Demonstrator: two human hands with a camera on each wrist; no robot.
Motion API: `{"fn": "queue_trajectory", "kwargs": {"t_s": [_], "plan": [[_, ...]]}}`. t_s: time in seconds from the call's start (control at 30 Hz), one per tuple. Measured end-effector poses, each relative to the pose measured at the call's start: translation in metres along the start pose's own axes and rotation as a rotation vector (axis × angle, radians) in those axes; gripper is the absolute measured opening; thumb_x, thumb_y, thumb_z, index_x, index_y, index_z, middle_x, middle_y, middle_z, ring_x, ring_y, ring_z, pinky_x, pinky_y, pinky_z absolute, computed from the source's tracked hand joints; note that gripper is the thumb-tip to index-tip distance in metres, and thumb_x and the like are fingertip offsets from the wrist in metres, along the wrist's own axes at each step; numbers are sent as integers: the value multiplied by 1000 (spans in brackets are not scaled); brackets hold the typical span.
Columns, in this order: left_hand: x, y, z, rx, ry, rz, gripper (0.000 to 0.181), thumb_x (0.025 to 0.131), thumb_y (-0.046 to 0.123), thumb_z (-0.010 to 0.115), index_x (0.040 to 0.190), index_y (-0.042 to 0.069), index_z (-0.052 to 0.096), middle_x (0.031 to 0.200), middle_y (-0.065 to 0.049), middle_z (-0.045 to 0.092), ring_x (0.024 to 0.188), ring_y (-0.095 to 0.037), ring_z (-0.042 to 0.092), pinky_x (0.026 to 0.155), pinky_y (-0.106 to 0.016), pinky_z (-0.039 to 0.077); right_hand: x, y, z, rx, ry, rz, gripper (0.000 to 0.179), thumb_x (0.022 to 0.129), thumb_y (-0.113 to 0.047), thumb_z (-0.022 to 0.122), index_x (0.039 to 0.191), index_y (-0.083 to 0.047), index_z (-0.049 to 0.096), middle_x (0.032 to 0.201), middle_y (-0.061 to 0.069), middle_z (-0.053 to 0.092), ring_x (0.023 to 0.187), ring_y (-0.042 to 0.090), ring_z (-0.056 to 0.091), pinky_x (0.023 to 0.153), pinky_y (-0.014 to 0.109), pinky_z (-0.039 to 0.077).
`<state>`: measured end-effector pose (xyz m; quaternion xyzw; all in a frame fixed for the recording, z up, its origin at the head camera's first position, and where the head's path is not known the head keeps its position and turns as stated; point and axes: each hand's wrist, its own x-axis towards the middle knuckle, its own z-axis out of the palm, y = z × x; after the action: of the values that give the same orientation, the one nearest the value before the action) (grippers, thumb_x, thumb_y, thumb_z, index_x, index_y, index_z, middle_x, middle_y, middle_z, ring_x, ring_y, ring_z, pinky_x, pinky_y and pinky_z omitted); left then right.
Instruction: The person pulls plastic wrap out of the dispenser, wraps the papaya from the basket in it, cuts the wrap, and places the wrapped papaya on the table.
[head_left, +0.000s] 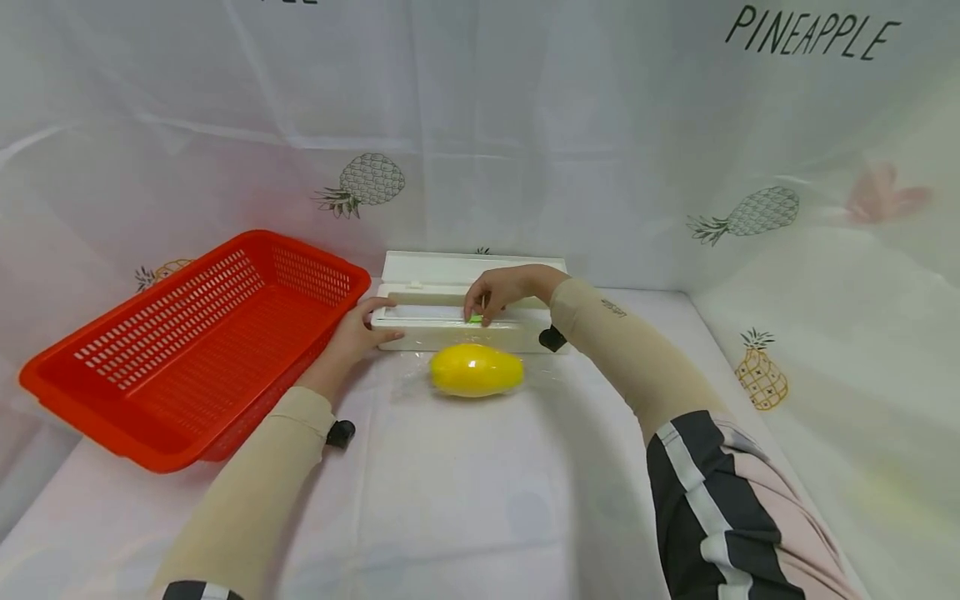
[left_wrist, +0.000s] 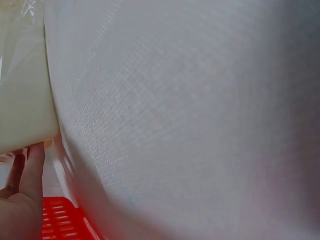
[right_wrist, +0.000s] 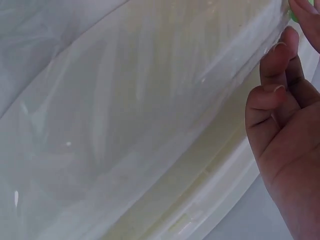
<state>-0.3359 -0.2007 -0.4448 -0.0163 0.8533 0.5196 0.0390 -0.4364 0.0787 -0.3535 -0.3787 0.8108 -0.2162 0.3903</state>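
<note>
A white cling film dispenser (head_left: pixel 435 338) stands at the back of the table, its lid (head_left: pixel 457 267) raised. My left hand (head_left: pixel 351 337) grips the dispenser's left end, thumb at the front and fingers on top; the left wrist view shows fingers (left_wrist: pixel 33 172) against its end. My right hand (head_left: pixel 506 287) reaches over the box and pinches a small green slider cutter (head_left: pixel 476 318) on the front edge, mostly covered by the fingers. Clear film (right_wrist: pixel 125 95) hangs down the front face. A glossy yellow oval fruit (head_left: pixel 476 370) lies on the film before the dispenser.
A red plastic basket (head_left: pixel 225 433) with slotted walls stands on the left, close beside my left forearm. White cloth printed with pineapples (head_left: pixel 372 179) hangs behind and on the sides. A white cloth (head_left: pixel 450 500) covers the table.
</note>
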Motion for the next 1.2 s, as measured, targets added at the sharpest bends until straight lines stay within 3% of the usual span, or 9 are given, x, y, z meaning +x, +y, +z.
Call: {"fn": "queue_trajectory", "kwargs": {"t_s": [0.2, 0.4, 0.7, 1.2], "plan": [[-1, -1, -4, 31, -13, 18, 64, 84, 19, 78, 141, 20, 48, 134, -18, 44, 112, -34, 44, 94, -41, 48, -13, 13, -4, -41, 14, 4, 21, 84, -1, 75, 103, -8, 74, 84, 2, 57, 74, 15, 49, 65, 25, 42], [-2, -1, -5, 32, 6, 37, 64, 84, 16, 78, 141, 17, 48, 134, -19, 44, 113, -35, 45, 96, -43, 46, -31, 27, -4, -81, 90, -17, 22, 81, -3, 78, 102, -10, 77, 95, 3, 65, 73, 16, 45, 66, 25, 40], [0, -2, -2, 54, -11, 11, 66, 85, 22, 77, 143, 21, 46, 134, -19, 43, 114, -36, 42, 96, -45, 47, -45, 44, -1, -105, 172, 30, 23, 78, -10, 83, 98, -20, 79, 100, 0, 62, 94, 21, 45, 82, 32, 39], [0, -2, -1, 17, -20, 11, 65, 86, 18, 76, 143, 18, 45, 133, -20, 46, 112, -35, 46, 96, -44, 47, -62, 51, -4, -174, 111, 36, 21, 80, -8, 80, 98, -20, 78, 104, 1, 59, 95, 23, 41, 80, 33, 36]]}}
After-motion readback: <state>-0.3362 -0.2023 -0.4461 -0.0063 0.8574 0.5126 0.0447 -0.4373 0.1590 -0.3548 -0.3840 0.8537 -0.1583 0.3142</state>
